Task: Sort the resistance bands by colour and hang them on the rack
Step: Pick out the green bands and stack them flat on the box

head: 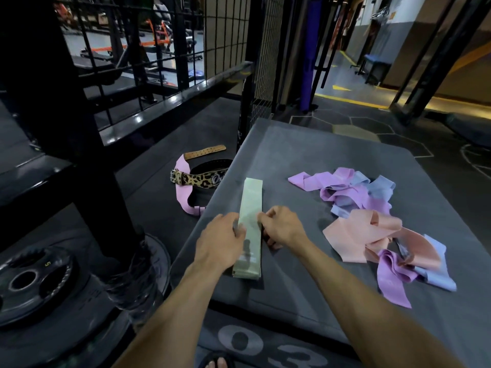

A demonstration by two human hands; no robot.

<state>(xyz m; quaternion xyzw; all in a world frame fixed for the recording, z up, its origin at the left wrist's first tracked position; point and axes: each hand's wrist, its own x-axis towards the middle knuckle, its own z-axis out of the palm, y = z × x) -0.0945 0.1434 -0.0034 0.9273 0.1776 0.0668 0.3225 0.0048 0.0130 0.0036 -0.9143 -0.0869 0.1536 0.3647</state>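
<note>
Green bands (250, 224), stacked flat near the pad's (305, 166) left edge, pinched by left grip (221, 241) and right grip (281, 225).

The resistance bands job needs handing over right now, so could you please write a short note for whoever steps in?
Left hand: fingers pinch the left edge of the green band stack.
Right hand: fingers pinch its right edge.
The stack lies flat and squared on the grey padded box.
Done: the green ones are gathered.
Left: the mixed pile of purple, blue and peach bands to the right is unsorted. One pink band lies on the floor by the leopard-print belt. Nothing hangs yet.
</note>
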